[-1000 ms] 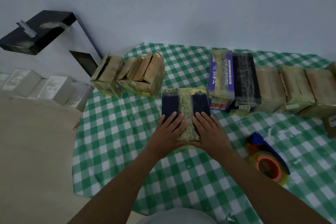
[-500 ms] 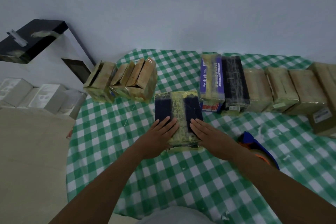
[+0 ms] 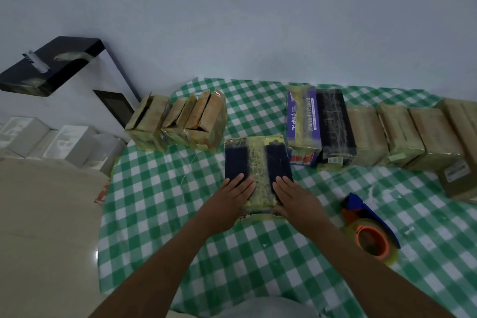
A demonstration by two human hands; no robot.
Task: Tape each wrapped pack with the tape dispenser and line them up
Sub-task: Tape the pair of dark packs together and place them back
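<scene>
Both hands are lying flat with straight fingers on the near end of a dark blue pack (image 3: pixel 259 160). The left hand (image 3: pixel 230 199) and the right hand (image 3: pixel 296 199) are pressing either side of its yellowish tape strip. The pack is sitting mid-worktop (image 3: pixel 160 188) on green checked cloth, just in front of a row of taped packs (image 3: pixel 400 134). The tape dispenser (image 3: pixel 369 230) is resting near the right forearm.

Table, as I logged it: covered by a green-and-white checked cloth (image 3: pixel 160 214). On the cloth I counted:
- a dark blue pack (image 3: pixel 258 160) at the middle;
- along the far edge, a purple-and-white pack (image 3: pixel 303 121), a black pack (image 3: pixel 334 126) touching it, then a row of tan packs (image 3: pixel 397 134);
- far left, a leaning tan cluster (image 3: pixel 196 119);
- near right, a tape dispenser (image 3: pixel 369 230);
- at the right edge, a labelled brown box (image 3: pixel 459 181).
</scene>
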